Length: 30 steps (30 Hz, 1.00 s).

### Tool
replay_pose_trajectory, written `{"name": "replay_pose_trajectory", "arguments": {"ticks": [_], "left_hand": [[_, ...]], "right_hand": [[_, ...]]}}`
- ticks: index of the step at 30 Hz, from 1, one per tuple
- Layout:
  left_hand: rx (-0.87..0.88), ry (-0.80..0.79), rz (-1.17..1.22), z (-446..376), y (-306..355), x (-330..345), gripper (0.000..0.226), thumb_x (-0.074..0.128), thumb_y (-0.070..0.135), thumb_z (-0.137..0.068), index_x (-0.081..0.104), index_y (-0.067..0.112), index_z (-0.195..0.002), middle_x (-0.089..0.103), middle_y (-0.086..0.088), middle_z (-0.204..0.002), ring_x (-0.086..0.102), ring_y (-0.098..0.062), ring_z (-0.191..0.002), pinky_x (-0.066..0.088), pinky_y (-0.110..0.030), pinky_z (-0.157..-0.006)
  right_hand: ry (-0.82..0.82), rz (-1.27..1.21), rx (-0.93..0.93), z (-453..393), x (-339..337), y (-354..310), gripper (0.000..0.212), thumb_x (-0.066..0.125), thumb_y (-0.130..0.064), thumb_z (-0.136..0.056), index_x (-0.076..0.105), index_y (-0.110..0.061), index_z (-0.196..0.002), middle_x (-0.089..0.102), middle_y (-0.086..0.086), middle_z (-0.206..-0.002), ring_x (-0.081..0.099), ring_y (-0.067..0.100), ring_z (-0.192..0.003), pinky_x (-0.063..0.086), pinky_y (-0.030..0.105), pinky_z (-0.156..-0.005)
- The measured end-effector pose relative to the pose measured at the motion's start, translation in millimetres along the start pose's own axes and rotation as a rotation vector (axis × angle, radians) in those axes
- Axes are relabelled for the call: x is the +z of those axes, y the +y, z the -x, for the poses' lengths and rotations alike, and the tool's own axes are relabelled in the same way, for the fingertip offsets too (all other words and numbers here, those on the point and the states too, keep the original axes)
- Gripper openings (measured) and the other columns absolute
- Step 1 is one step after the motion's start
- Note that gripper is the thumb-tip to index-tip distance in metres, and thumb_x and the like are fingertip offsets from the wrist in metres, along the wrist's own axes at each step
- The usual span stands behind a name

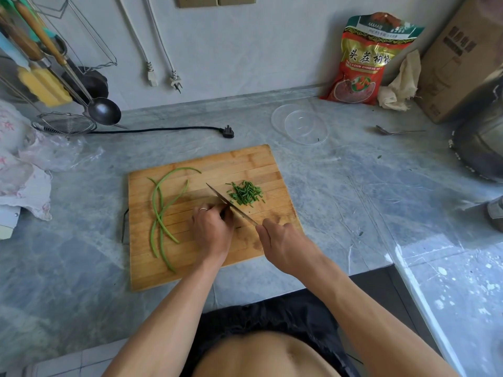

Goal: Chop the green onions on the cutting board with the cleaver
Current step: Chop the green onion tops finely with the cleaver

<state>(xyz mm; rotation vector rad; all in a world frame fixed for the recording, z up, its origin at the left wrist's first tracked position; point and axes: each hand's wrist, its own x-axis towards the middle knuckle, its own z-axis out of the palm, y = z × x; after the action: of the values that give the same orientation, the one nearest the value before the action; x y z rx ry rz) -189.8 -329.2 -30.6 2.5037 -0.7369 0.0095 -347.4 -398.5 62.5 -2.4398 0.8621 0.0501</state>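
**Cleaver down beside the chopped pile, whole stalks waiting at the left**

The right hand [283, 242] is wrapped around the cleaver's handle, which is hidden entirely inside the fist; only the blade of the cleaver [230, 204] shows, seen almost edge-on as a thin dark line running from the hand up and leftward across the bamboo cutting board [212, 164]; whether its edge touches the wood I cannot tell. The left hand [213, 227], a ring on one finger, sits knuckles-up just left of the blade with its fingers curled under; what they pin down is covered by the hand itself, so I cannot say for sure that greens lie beneath it. Right of the blade lies a small heap of chopped green onions [246, 194], a few bits scattered around it; well to the left on the same board lie several long uncut green onion stalks [163, 210], crossing one another.

Beyond the board on the grey marble counter [340, 186] stands a clear plastic bowl [306, 126] next to what looks like its lid; the bowl holds no more than a green speck. A metal spoon [397, 131] lies to its right; a red goji berry bag [364, 61] leans on the wall beside a crumpled cloth [401, 83]; a cardboard box [460, 58] is cut off by the frame's right edge, as is a metal pot [479, 140] below it. At the left a ladle [104, 111] and a wire strainer [65, 123] hang from a partly visible rack; a black plug [228, 131] lies on the counter.
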Motion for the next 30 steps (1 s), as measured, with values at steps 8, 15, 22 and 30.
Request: {"name": "replay_pose_trajectory", "arguments": {"ticks": [8, 15, 22, 30], "left_hand": [[-0.006, -0.003, 0.024, -2, 1, -1, 0.012, 0.067, 0.016, -0.082, 0.079, 0.018, -0.083, 0.067, -0.008, -0.08, 0.056, -0.033, -0.083, 0.038, -0.039, -0.074], [-0.03, -0.053, -0.007, -3, -3, 1, 0.008, 0.07, 0.018, -0.081, 0.077, 0.018, -0.078, 0.067, -0.007, -0.075, 0.056, -0.034, -0.085, 0.04, -0.04, -0.076], [-0.016, -0.044, 0.025, -1, -2, 1, 0.011, 0.067, 0.018, -0.084, 0.077, 0.022, -0.082, 0.066, -0.005, -0.08, 0.055, -0.032, -0.086, 0.04, -0.04, -0.077], [-0.003, -0.017, 0.023, 1, -1, -4, 0.016, 0.069, 0.007, -0.079, 0.077, 0.02, -0.084, 0.067, -0.007, -0.082, 0.056, -0.034, -0.085, 0.039, -0.04, -0.075]], "right_hand": [[0.005, 0.004, 0.019, -1, 12, 5, 0.033, 0.027, -0.042, -0.104, 0.037, -0.018, -0.084, 0.043, 0.003, -0.056, 0.038, 0.025, -0.043, 0.027, 0.029, -0.042], [0.013, 0.058, -0.016, -9, 24, -5, 0.035, 0.026, -0.042, -0.104, 0.043, -0.013, -0.094, 0.046, 0.006, -0.059, 0.042, 0.03, -0.046, 0.028, 0.03, -0.041], [-0.003, 0.023, -0.004, -20, 23, -7, 0.035, 0.026, -0.041, -0.104, 0.044, -0.012, -0.096, 0.05, 0.009, -0.062, 0.045, 0.032, -0.049, 0.032, 0.031, -0.043], [-0.037, 0.035, 0.003, -7, 19, -1, 0.034, 0.025, -0.043, -0.104, 0.041, -0.014, -0.095, 0.042, 0.002, -0.059, 0.039, 0.027, -0.048, 0.031, 0.032, -0.046]]}}
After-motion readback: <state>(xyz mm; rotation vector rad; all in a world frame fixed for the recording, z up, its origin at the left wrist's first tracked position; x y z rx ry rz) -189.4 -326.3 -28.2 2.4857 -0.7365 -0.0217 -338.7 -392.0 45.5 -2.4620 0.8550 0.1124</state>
